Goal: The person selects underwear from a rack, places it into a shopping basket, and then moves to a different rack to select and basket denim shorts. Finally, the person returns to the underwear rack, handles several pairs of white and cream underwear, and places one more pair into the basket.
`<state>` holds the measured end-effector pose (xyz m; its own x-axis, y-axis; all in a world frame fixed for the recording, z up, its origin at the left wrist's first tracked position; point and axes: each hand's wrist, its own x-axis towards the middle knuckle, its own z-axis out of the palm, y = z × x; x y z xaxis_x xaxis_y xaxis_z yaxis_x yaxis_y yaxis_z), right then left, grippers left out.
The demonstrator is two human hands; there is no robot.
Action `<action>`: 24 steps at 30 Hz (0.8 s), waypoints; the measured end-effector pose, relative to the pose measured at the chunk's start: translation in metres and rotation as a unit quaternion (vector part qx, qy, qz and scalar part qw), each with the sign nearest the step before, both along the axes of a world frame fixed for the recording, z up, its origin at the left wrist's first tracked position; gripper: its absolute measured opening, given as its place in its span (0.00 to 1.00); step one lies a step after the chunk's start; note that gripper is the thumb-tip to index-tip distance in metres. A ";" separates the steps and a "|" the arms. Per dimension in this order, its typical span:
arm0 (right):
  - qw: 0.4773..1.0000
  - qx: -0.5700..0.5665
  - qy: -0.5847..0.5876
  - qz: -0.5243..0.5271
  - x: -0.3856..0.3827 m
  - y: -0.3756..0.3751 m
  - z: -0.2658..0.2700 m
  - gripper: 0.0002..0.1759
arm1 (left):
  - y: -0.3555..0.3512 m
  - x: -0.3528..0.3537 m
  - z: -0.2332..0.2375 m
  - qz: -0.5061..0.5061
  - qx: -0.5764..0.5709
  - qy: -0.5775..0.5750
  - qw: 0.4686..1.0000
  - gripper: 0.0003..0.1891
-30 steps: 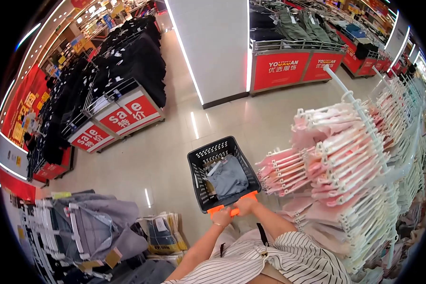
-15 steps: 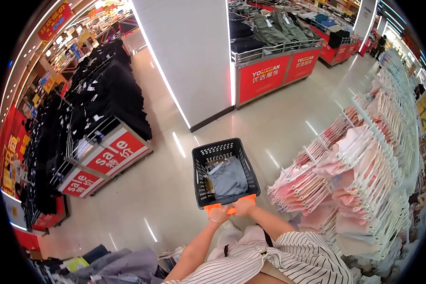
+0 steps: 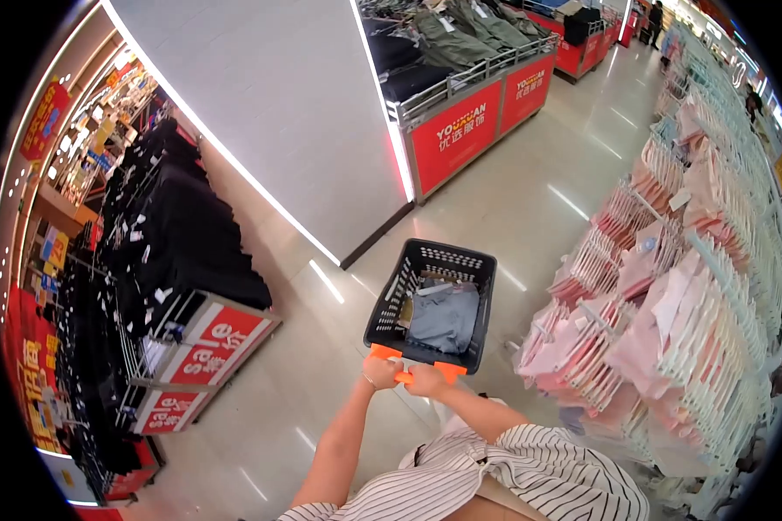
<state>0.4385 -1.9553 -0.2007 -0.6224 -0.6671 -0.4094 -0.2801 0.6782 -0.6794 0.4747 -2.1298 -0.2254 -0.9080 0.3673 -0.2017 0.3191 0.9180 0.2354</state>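
A black plastic shopping basket [image 3: 448, 255] with perforated walls is in front of me, tilted slightly in the view. Both hands grip its orange handle [image 3: 451, 371]. My left hand [image 3: 380, 371] is closed around the left part, and my right hand [image 3: 425, 380] is wrapped round it a little further right. Inside the basket lies a folded grey-blue garment [image 3: 445, 319], with a brownish item partly hidden beside it. Whether the basket stands on wheels cannot be seen.
A white column [image 3: 261, 104] with light strips rises ahead. Black clothes [image 3: 187, 226] fill a sale rack on the left. Beyond the column stands a red-panelled bin [image 3: 460, 135] of trousers. Pink garments on hangers [image 3: 599, 339] line the right. Shiny floor [image 3: 547, 187] runs between, toward a distant person [image 3: 655, 22].
The view has turned and moved forward, bringing the column nearer. The basket sits further right and more angled in view. Both hands still hold its handle.
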 end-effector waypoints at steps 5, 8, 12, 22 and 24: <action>0.997 -0.002 0.014 -0.082 -0.051 -0.030 -0.001 0.14 | -0.028 -0.080 0.020 -0.099 -0.062 -0.031 0.993 0.09; 0.993 -0.002 -0.010 -0.116 -0.070 -0.035 -0.004 0.14 | -0.033 -0.114 0.009 -0.114 -0.044 -0.004 0.992 0.07; 0.986 -0.014 -0.012 -0.166 -0.098 -0.043 -0.013 0.14 | -0.039 -0.159 0.003 -0.174 -0.019 -0.005 0.985 0.07; 0.965 0.001 -0.019 -0.263 -0.150 -0.050 -0.023 0.15 | -0.038 -0.255 -0.003 -0.305 -0.004 -0.023 0.952 0.08; 0.961 0.000 -0.036 -0.274 -0.160 -0.052 -0.027 0.15 | -0.036 -0.267 -0.007 -0.319 -0.002 -0.015 0.948 0.08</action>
